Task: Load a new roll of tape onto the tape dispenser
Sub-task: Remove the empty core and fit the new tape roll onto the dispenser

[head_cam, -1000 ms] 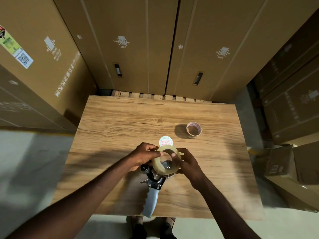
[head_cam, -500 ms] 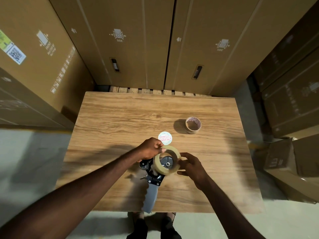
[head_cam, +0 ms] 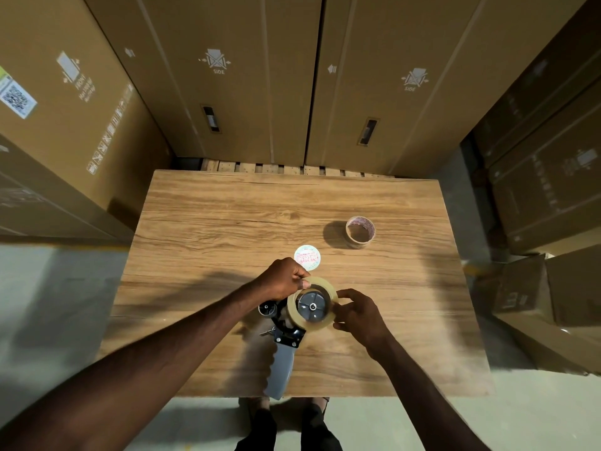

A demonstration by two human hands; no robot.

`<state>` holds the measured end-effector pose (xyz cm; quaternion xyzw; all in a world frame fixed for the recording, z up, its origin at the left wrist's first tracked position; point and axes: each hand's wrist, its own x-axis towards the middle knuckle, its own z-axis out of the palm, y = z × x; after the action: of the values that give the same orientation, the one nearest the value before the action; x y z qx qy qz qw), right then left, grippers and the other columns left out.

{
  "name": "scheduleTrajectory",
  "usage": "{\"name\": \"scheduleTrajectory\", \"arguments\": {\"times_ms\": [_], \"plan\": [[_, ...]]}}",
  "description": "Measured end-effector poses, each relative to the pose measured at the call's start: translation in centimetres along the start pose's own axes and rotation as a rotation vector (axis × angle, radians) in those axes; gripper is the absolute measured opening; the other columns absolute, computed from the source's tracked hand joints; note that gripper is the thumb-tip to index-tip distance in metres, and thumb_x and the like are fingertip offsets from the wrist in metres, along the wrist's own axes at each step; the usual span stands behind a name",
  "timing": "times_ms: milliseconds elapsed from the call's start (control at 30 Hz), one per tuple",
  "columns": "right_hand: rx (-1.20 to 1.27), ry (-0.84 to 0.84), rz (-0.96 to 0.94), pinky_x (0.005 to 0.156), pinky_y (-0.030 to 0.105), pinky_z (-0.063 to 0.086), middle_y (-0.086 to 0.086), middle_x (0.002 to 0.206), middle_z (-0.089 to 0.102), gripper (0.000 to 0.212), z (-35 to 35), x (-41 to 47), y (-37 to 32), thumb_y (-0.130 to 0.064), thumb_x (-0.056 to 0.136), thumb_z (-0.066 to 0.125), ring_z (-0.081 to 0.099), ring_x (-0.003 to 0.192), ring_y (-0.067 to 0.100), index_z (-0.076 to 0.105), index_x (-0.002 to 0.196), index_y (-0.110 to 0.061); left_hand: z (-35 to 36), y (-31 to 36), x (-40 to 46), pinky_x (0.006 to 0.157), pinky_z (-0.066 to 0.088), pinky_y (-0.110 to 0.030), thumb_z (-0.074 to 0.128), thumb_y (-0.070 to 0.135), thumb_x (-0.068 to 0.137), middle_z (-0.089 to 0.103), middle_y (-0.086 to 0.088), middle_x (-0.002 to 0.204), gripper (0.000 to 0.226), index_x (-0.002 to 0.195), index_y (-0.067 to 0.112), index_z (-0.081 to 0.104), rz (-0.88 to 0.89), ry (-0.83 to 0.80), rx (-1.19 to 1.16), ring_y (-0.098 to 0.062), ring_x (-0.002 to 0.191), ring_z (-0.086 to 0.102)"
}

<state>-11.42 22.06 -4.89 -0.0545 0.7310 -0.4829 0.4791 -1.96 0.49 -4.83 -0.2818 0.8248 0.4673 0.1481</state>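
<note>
A grey tape dispenser lies on the wooden table, its handle pointing toward me over the near edge. A clear, yellowish roll of tape sits around the dispenser's grey hub. My left hand pinches the roll's upper left rim with its fingertips. From the right, my right hand holds the roll's edge with thumb and fingers. A small black roller of the dispenser shows just left of the roll.
A used cardboard tape core stands farther back on the right of the table. A round printed label lies flat just beyond my left hand. Tall cardboard boxes surround the table at the back and both sides. My feet show below the near edge.
The roll has gone from tilted above the dispenser down onto the grey hub, which now shows through its centre. Both hands stayed on its rim.
</note>
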Motion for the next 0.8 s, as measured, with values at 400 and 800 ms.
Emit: {"name": "scheduleTrajectory", "arguments": {"times_ms": [400,800], "plan": [[0.083,0.013,0.077,0.086,0.048,0.062,0.02,0.087,0.07,0.017,-1.0,0.2,0.9,-0.01,0.099,0.068,0.068,0.083,0.029,0.068,0.115,-0.006,1.0,1.1,0.3,0.095,0.053,-0.027,0.082,0.021,0.085,0.076,-0.01,0.115,0.033,0.113,0.006,0.076,0.016,0.053,-0.065,-0.017,0.107,0.071],[0.127,-0.014,0.067,0.081,0.043,0.061,0.021,0.081,0.063,0.027,-0.1,0.4,1.0,-0.012,0.095,0.073,0.06,0.079,0.03,0.064,0.117,0.002,-0.2,-0.3,-0.6,0.084,0.059,-0.03,0.083,0.018,0.083,0.079,-0.012,0.102,0.023,0.101,0.005,0.079,-0.076,0.079,-0.073,-0.021,0.09,0.075]]}}
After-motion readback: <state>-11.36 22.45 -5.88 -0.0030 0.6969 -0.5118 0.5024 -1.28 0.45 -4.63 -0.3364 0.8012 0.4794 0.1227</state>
